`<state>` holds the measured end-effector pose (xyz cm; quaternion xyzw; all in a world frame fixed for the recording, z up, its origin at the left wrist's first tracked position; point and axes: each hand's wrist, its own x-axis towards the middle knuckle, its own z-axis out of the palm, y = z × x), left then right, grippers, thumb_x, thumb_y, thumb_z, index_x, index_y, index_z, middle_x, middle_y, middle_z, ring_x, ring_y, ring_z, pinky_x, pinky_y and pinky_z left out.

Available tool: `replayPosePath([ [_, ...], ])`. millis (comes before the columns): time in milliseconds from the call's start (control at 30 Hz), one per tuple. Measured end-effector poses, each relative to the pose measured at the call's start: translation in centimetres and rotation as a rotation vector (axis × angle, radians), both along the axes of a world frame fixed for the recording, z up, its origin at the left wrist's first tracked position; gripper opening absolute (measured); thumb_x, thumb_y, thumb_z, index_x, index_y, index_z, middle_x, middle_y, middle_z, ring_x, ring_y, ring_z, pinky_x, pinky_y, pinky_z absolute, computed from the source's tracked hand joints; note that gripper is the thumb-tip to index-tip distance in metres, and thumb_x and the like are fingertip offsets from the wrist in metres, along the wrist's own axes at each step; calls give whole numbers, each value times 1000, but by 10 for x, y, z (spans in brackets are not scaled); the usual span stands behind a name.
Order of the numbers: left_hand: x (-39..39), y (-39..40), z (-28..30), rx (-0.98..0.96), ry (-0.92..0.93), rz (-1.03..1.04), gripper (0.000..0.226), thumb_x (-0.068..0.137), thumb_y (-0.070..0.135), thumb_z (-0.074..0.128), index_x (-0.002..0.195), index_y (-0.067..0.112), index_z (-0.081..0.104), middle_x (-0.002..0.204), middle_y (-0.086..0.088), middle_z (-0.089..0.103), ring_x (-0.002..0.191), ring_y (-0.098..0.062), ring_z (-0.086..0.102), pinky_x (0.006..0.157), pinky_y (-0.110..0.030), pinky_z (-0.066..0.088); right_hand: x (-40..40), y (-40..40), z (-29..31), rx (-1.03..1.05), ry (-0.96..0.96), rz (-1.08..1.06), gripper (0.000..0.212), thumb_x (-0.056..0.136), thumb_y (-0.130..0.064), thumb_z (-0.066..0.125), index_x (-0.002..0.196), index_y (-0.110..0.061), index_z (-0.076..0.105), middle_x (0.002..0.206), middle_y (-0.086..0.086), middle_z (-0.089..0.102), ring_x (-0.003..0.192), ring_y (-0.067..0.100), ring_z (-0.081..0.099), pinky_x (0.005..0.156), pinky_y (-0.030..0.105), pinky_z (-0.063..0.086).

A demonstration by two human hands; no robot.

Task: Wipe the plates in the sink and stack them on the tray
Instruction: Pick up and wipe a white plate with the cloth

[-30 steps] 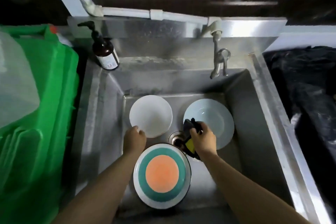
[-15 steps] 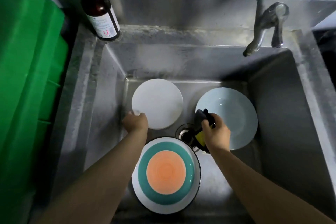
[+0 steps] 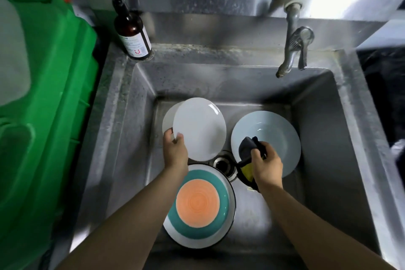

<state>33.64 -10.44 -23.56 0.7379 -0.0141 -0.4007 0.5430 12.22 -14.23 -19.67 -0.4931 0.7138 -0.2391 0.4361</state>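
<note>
2 hands grip: left fingers pinch white plate's edge, right fingers clutch sponge.

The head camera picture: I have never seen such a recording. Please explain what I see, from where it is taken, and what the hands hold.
There is no machine here. A person wears a camera on the head, so you look down along both arms into a steel sink. The left hand grips the edge of a white plate, raised over another white plate below it. The right hand holds a dark cloth with a yellow part. On the sink bottom lie a pale blue plate and a plate with an orange centre. A tap and a brown pump bottle stand at the back.
</note>
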Motion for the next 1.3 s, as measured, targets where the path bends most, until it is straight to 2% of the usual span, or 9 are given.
replayPosePath([
  [300,-55,60,144,-73,40,-125,21,105,38,46,123,47,51,127,6,64,114,-23,63,102,-56,52,-40,45,139,-210,-57,178,21,88,-16,62,105,-29,62,96,-14,63,88,4,65,80,28,54],
  [367,-65,69,174,-90,62,-147,21,103,45,47,123,49,51,126,10,64,115,-23,62,103,-58,51,-45,53,166,-378,2,316,28,86,-14,66,113,-23,64,107,-11,59,97,9,62,87,32,53],
  [500,-84,76,222,-122,91,-185,30,103,55,43,133,52,48,134,13,60,122,-17,58,106,-48,49,-19,64,210,-636,34,555,40,87,-18,73,126,-17,65,129,-4,56,121,11,55,102,24,45],
  [633,-95,75,250,-196,114,-134,29,108,43,42,135,37,51,124,4,66,112,-18,66,98,-45,55,-2,80,205,-739,357,786,47,93,-50,58,134,-28,59,146,3,51,135,28,46,102,44,44],
  [700,-94,77,258,-207,113,-117,29,108,41,41,134,33,52,123,1,67,111,-20,67,97,-45,55,-7,89,201,-758,443,834,49,97,-53,50,141,-33,52,154,-1,43,138,32,42,100,47,43],
  [900,-97,84,264,-214,83,-133,31,108,45,41,125,29,61,122,1,70,112,-17,67,102,-42,53,-7,101,193,-967,310,835,40,99,-34,63,133,-14,63,148,6,51,120,38,54,107,46,41],
  [1000,-97,83,266,-202,97,-116,34,108,45,40,109,29,70,115,1,74,107,-16,70,103,-43,53,-4,86,195,-1024,317,858,37,100,-30,62,135,-17,62,149,5,50,118,37,54,107,44,40],
  [1167,-93,92,257,-157,58,-170,29,102,58,44,105,52,72,117,16,73,115,-14,66,105,-46,51,5,51,200,-852,395,664,37,101,-40,50,136,-32,59,149,-6,49,119,35,50,91,46,47],
  [1300,-89,90,259,-126,71,-158,29,105,52,44,101,40,71,107,17,73,107,-8,66,97,-38,51,21,46,203,-797,362,536,33,99,-33,54,128,-26,66,142,-3,55,109,33,50,91,43,47],
])
